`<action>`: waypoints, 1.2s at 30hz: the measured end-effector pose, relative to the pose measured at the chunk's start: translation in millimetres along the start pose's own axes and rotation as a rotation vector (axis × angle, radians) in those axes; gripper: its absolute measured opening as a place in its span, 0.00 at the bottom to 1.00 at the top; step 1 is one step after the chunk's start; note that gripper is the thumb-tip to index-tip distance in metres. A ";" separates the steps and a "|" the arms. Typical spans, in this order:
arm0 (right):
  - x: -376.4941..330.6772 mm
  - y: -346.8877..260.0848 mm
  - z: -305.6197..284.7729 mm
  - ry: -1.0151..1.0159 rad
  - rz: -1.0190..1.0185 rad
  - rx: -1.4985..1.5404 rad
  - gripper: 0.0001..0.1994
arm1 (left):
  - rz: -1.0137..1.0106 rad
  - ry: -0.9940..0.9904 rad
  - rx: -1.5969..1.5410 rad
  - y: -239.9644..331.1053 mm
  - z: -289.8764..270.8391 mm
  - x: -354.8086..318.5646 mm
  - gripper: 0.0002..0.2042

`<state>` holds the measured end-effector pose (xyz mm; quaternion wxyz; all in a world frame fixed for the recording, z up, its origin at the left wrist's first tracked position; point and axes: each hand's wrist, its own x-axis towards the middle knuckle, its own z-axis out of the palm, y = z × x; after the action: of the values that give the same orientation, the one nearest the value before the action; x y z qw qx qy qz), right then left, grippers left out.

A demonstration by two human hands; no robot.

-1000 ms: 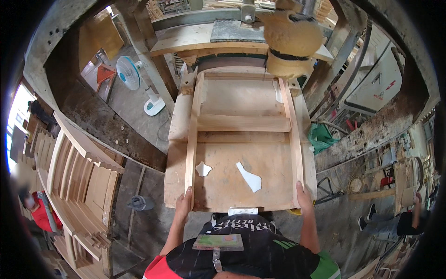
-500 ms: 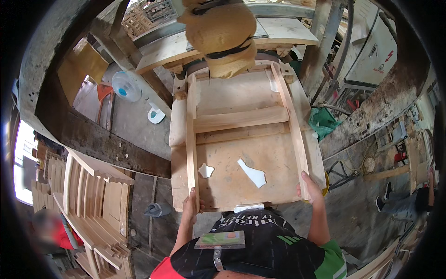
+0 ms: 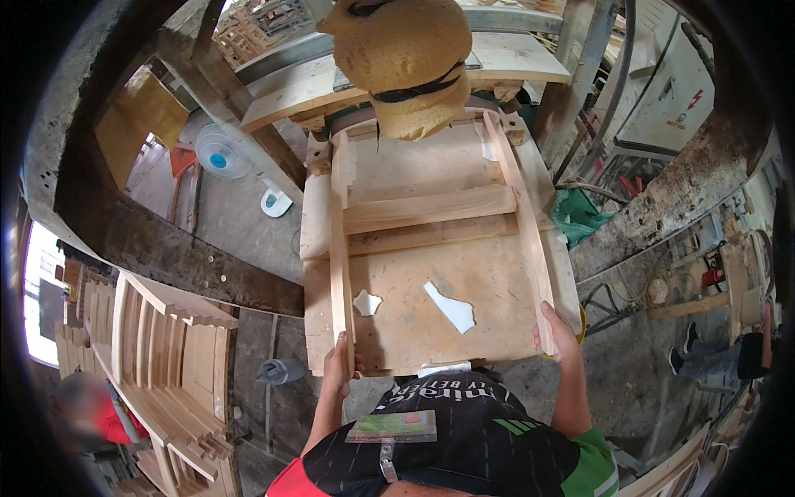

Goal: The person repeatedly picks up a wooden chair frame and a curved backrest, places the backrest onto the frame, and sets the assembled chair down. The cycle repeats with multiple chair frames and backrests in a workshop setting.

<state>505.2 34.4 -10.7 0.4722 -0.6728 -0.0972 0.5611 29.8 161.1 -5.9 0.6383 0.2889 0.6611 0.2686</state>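
A pale wooden frame (image 3: 431,209) with two long side rails and a crosspiece lies over a worn board (image 3: 406,340). My left hand (image 3: 338,368) is closed round the near end of the left rail (image 3: 338,248). The near end of the right rail (image 3: 530,240) is gripped by my right hand (image 3: 558,333), thumb on top. Between the rails, two white patches, one small (image 3: 367,303) and one longer (image 3: 451,308), show on the board. The frame's far end is partly hidden behind a bulky yellow foam-wrapped part (image 3: 402,58).
Stacked curved wooden pieces (image 3: 166,356) stand at the left, near a person in red (image 3: 112,418). A fan (image 3: 222,151) is beyond the metal beam (image 3: 224,265). At the right are a green bag (image 3: 578,217), an electrical cabinet (image 3: 667,91) and another person's legs (image 3: 704,362).
My right hand and the near end of the right rail have shifted slightly right. The left hand keeps its hold, almost unmoved. The foam-wrapped part appears slightly further right in view.
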 end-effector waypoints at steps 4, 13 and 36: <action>-2.7 -2.1 0.7 -0.014 0.018 0.029 0.29 | -0.007 0.019 -0.004 -3.5 -0.8 6.0 0.30; -2.4 -3.8 1.6 -0.030 -0.020 -0.001 0.31 | 0.066 -0.016 -0.010 -10.9 -4.6 7.3 0.28; 17.8 13.4 -15.7 -0.283 0.087 0.275 0.27 | 0.093 -0.043 -0.043 -10.8 -3.4 6.1 0.27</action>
<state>519.4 30.8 -33.6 0.5167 -0.5202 -0.0559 0.6778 25.9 158.2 -17.8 0.6453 0.3115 0.6270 0.3058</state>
